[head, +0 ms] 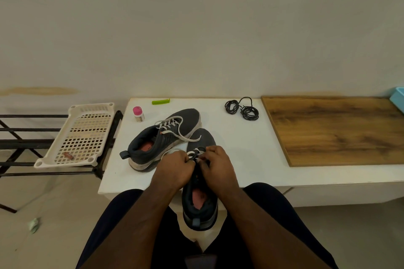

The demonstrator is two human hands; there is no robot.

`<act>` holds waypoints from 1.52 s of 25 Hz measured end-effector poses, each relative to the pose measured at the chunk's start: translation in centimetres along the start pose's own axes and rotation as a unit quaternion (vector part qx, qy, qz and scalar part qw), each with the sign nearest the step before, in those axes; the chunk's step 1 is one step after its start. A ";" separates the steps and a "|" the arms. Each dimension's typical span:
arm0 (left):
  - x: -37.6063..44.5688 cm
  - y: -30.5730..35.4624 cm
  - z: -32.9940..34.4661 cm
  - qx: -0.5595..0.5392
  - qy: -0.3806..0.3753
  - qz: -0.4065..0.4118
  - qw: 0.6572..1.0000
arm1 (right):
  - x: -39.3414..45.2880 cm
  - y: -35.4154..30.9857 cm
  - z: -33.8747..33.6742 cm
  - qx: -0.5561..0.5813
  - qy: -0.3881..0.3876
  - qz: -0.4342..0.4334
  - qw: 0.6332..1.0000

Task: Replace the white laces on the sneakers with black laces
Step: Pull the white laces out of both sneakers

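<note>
Early stage of relacing. The near sneaker [200, 199] overhangs the counter's [251, 148] front edge, heel toward the person; the left hand [175, 168] and right hand [218, 166] each have a curled grip pinching its white lace [194, 153] at the upper eyelets, apparently unthreading it. The far sneaker [166, 137], mid-counter, remains fully laced in white. The coiled black laces [242, 109] lie untouched near the counter's back edge. Both shoes still need black laces.
</note>
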State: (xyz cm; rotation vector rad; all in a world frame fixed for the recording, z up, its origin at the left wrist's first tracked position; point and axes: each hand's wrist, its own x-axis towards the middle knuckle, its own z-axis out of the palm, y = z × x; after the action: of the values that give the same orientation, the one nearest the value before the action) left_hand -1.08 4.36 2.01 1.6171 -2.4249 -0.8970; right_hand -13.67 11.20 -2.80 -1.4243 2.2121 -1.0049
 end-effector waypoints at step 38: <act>-0.1 -0.2 0.4 0.009 0.018 0.011 1.000 | -0.4 0.3 -0.9 0.071 0.057 0.056 0.994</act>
State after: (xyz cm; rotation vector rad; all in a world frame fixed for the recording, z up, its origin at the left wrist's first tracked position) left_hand -1.04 4.54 1.59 1.5945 -2.4286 -0.8392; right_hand -14.27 11.96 -2.42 -1.1961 2.2209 -1.2052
